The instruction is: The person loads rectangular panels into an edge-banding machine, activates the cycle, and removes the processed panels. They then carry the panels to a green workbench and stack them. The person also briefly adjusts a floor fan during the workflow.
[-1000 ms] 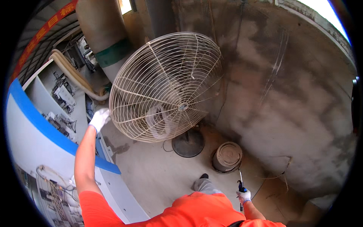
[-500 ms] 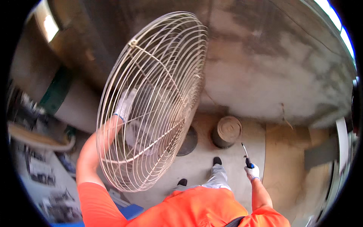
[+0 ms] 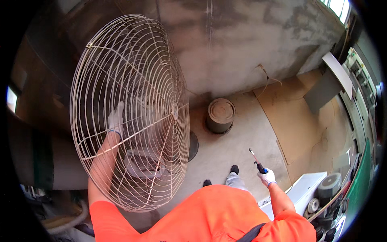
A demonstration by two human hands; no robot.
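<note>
One gloved hand (image 3: 267, 177), the right, is holding a slim black-handled tool (image 3: 260, 167) well out from the body, probably keeping its tip free to point. The left hand (image 3: 116, 117), tilting upward, is showing behind the front wires of a fan (image 3: 141, 130), perhaps steadying it, though I cannot tell whether it is gripping; the fan is standing near the floor's (image 3: 242, 129) far edge.

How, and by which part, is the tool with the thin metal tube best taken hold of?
Probably grip the tool by its dark handle, coming from the lower right of the picture, as the gloved right hand does: the handle is thicker and lies on that side, while the thin metal tube points up and left, away.
</note>
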